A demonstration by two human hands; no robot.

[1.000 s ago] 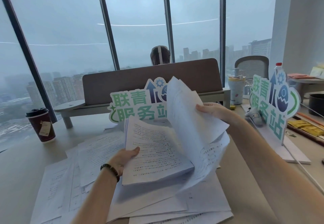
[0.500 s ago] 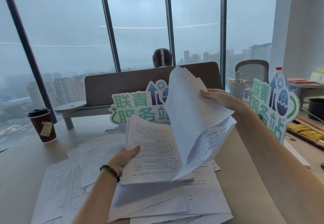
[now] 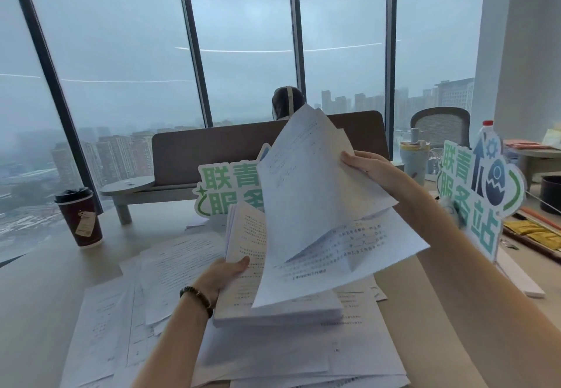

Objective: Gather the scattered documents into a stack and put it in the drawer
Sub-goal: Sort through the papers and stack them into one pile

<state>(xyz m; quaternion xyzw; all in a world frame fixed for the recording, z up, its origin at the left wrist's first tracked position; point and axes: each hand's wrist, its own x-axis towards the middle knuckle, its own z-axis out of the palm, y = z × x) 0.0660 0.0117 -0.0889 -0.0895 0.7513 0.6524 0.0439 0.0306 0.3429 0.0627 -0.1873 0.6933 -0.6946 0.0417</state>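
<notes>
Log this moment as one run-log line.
phase: gathering | left hand: holds stack | right hand: lifts loose sheets | table: papers remain

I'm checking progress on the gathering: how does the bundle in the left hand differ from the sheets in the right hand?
The left hand grips a thick, squared-up bundle; the right hand pinches only a few loose sheets. The bundle sits low, just above the scattered papers on the desk; the sheets are raised high and curl, fanning apart. Both are white printed pages.
</notes>
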